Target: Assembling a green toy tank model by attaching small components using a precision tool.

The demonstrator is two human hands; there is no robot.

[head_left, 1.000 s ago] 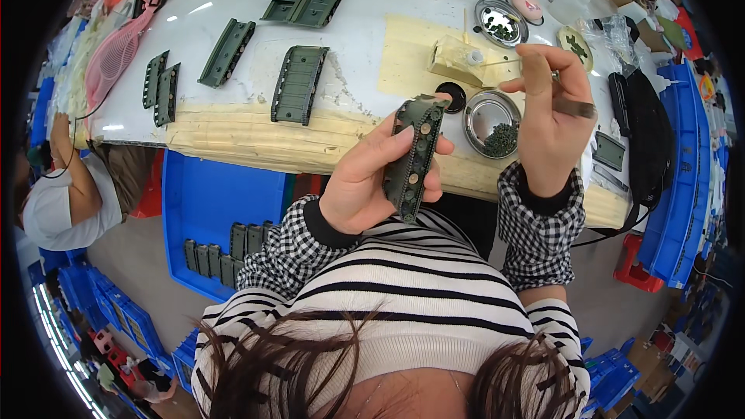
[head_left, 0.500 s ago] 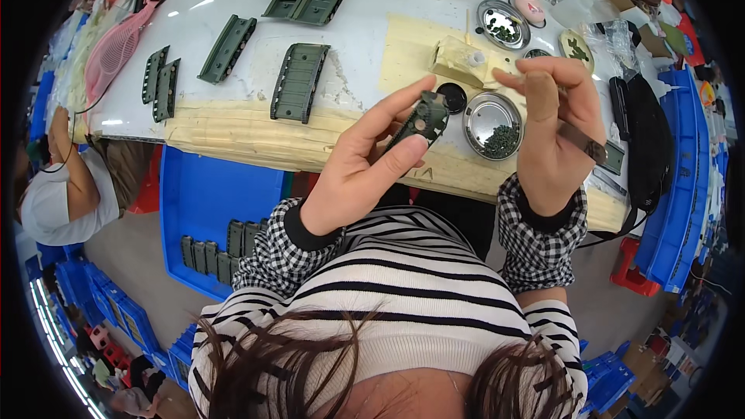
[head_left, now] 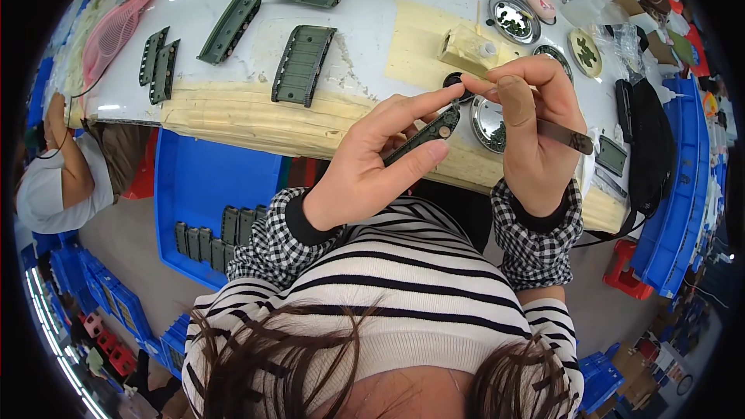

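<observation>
My left hand [head_left: 372, 159] is closed around a small dark green plastic part [head_left: 425, 137], holding it tilted with a round tan spot near its upper end. Tweezers [head_left: 568, 138] are pinched in my right hand [head_left: 539, 124], which has a tan covering on its thumb. Their tip end reaches toward the top of the green part, close to my left index finger; whether it carries anything is too small to tell. Partly behind my right hand is a round metal dish [head_left: 487, 120] of small green pieces, with a black round cap [head_left: 456, 85] beside it.
A cream block with a bottle [head_left: 466, 48] stands beyond my hands. Farther right are a metal dish [head_left: 514, 19] and a pale dish [head_left: 583, 54] of green bits. Larger green panels [head_left: 304, 66] lie at left. Below the table edge, a blue bin [head_left: 221, 178] holds green parts.
My right hand has moved left with the tweezers, up to the green part. My left hand has turned the part so that it shows more edge-on.
</observation>
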